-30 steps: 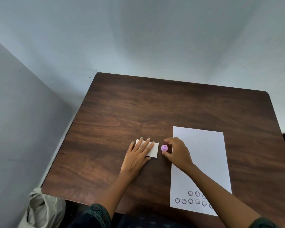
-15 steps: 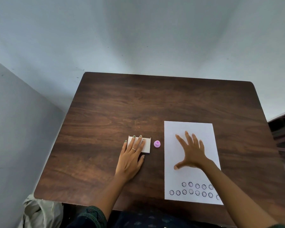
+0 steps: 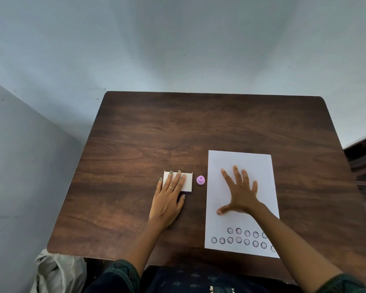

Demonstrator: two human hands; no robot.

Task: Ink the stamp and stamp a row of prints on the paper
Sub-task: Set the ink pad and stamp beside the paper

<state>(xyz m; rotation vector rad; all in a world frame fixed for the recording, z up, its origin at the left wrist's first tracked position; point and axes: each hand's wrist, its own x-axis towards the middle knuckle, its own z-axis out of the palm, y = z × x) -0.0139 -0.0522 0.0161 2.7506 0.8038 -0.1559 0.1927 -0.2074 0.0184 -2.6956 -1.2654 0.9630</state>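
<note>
A small pink round stamp [image 3: 200,180] stands alone on the dark wooden table [image 3: 156,134], between the ink pad and the paper. The white sheet of paper [image 3: 241,161] lies at the right, with two rows of round smiley prints [image 3: 239,236] near its front edge. My right hand [image 3: 239,191] rests flat on the middle of the paper, fingers spread, holding nothing. My left hand [image 3: 169,195] lies flat on the closed white ink pad case [image 3: 188,180], fingers extended over its lid.
The table stands in a corner, with pale walls behind and to the left. A light cloth bag [image 3: 55,271] sits on the floor by the front left corner. Dark furniture [image 3: 363,157] shows at the right edge.
My right hand let go of the pink stamp beside the ink pad and moved right onto the paper, where it now lies spread flat. My left hand stayed on the ink pad case.
</note>
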